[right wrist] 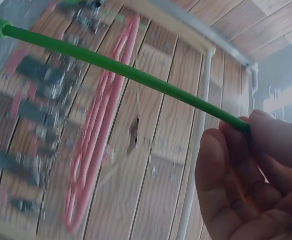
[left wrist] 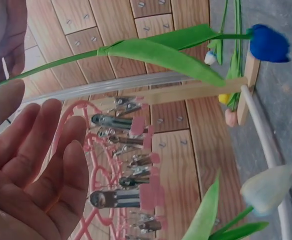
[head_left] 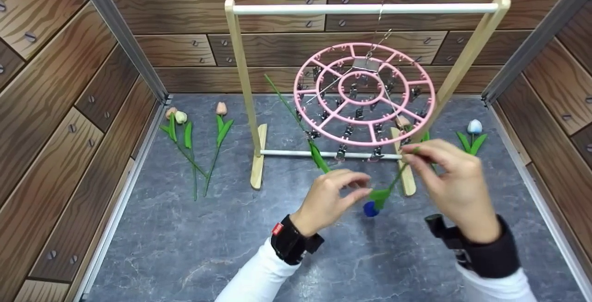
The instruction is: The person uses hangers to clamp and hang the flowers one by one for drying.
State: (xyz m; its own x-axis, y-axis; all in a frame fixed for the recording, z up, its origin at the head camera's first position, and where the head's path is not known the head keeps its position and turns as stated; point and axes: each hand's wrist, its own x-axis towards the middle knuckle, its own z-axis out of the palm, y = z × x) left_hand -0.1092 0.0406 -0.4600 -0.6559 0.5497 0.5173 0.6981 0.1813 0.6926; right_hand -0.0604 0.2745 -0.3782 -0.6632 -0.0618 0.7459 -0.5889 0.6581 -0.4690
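The right hand (head_left: 451, 179) pinches a blue tulip (head_left: 371, 209) near the end of its stem. In the right wrist view, the green stem (right wrist: 130, 72) runs into the fingertips. Its flower hangs lowest in the head view, below the leaves. Beside those leaves is the left hand (head_left: 326, 195), fingers loosely bent, holding nothing. Above both hands hangs a pink round clip hanger (head_left: 365, 142) with metal clips. A white tulip (left wrist: 267, 190) points flower-down at the hanger's near left edge; in the head view its flower is hidden behind the left hand.
A wooden stand with a white top bar (head_left: 300, 9) carries the hanger. Left of it lie several tulips, including a pink tulip (head_left: 221, 108). At right lies a blue-and-white tulip (head_left: 474, 126). Behind the stand's right leg, a yellow tulip (left wrist: 225, 98) shows. Wood-patterned walls surround the grey floor.
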